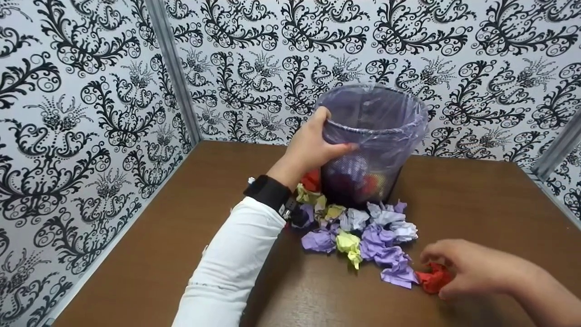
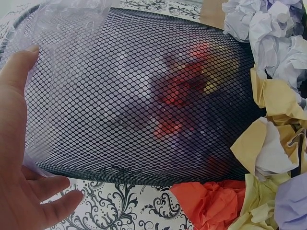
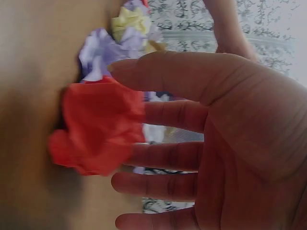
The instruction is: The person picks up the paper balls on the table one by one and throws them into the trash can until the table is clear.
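Black-and-white scrolled wallpaper [image 1: 91, 113] is seen on the panels that enclose a brown wooden table [image 1: 181, 236] on three sides. Toward the back of the table a black mesh wastebasket [image 1: 363, 150] is stood, lined with a thin purple plastic bag [image 1: 376, 106] that is folded over its rim. Red and dark crumpled papers are seen through the mesh in the left wrist view.

The basket is gripped just below its rim by the left hand [image 1: 311, 147], with the thumb laid across the front of the mesh and the fingers curled round the far side. A white sleeve [image 1: 231, 263] and a black wrist strap [image 1: 268, 191] are worn on that arm.

Just in front of the basket, a heap of crumpled paper balls [image 1: 358, 231] in purple, yellow and white is spread on the table, touching the basket's base.

To the right of the heap, a red paper ball [image 1: 434, 278] lies on the table. It is pinched between the thumb and the fingertips of the right hand [image 1: 472, 268], whose fingers are bent lightly round it.
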Motion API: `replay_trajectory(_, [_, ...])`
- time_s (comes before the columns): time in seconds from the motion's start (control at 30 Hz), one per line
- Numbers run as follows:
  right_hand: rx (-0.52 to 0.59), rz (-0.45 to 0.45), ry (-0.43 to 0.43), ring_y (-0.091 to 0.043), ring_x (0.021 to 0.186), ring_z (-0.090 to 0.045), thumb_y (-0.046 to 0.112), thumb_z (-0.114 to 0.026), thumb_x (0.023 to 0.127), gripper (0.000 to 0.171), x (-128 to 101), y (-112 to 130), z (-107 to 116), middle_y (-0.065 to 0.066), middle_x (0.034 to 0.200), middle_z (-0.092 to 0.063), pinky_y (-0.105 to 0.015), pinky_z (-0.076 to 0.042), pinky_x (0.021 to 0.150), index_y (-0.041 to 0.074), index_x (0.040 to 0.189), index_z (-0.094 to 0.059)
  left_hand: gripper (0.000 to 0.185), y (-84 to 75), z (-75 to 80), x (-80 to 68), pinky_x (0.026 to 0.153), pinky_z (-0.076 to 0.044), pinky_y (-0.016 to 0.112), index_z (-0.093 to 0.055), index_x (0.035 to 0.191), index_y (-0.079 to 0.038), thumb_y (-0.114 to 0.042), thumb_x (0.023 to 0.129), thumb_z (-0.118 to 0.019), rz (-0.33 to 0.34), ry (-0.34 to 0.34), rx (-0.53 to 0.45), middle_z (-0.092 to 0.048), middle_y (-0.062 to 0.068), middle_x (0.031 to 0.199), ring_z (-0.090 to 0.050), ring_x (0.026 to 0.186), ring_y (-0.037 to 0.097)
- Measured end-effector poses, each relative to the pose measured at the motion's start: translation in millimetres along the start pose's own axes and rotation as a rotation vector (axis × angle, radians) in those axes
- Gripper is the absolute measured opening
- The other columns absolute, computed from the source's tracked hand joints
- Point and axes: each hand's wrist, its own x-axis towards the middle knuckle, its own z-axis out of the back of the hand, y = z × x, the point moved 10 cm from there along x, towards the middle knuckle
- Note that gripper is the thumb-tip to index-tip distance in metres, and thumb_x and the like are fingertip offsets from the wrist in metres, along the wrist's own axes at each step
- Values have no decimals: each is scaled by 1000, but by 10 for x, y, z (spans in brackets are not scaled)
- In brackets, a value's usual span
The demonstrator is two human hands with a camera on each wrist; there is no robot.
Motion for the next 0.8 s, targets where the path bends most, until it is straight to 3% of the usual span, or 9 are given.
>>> replay_trajectory(0.33, [-30,55,-66,0,74,-47,16,-83,63,43,6,-64,-143,18,84,-52,-21,-41,60,32,96,-61,85,-1,5,11,81,-52,31,-44,111,-27,-75,51,-78,3,-2,7,-58,-8,101,-60,90,10])
replay_trajectory(0.5, [35,30,-39,0,72,-48,9,-79,69,38,20,-113,-184,16,82,-53,-20,-41,57,30,95,-61,86,23,5,6,83,-52,34,-43,111,-27,-76,49,-78,28,1,2,-59,-8,102,-60,92,11])
replay_trajectory(0.8, [103,-2,-5,-1,67,-48,11,-77,75,31,29,-152,-226,13,77,-53,-21,-42,52,29,91,-59,87,27,3,4,82,-53,33,-43,112,-27,-77,49,-77,24,2,14,-58,-8,103,-60,92,11])
